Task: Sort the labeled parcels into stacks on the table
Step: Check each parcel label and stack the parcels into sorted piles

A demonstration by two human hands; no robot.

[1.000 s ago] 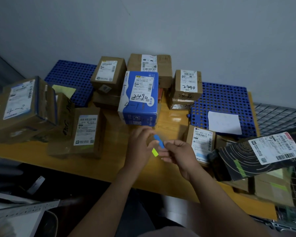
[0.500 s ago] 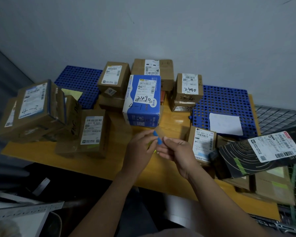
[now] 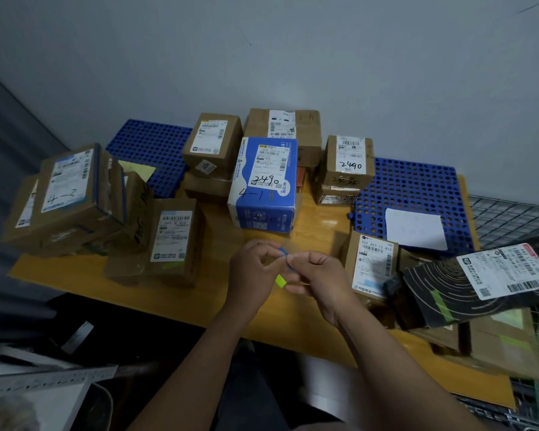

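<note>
My left hand [image 3: 255,269] and my right hand [image 3: 316,276] meet over the front middle of the yellow table [image 3: 84,275]. Between their fingertips they pinch a small blue and yellow-green sticker strip [image 3: 283,265]. Just behind them stands a blue box [image 3: 263,185] marked 2490 and 4-1. Brown labeled parcels surround it: one marked 2490 [image 3: 349,160] on a stack at the right, a flat one [image 3: 175,237] to the left, a tilted pile marked 4-2 [image 3: 72,194] at far left, and a small one [image 3: 375,262] beside my right hand.
A black parcel [image 3: 467,284] with a white label lies over more boxes at the right table end. Blue perforated mats [image 3: 417,194] lie at the back left and right, one bearing a white sheet [image 3: 414,228]. A wire rack [image 3: 511,219] flanks the right; a wall is behind.
The hands have stayed together over the table front, working the sticker strip between the fingers. The camera view has shifted slightly, so the parcels sit lower in the frame.
</note>
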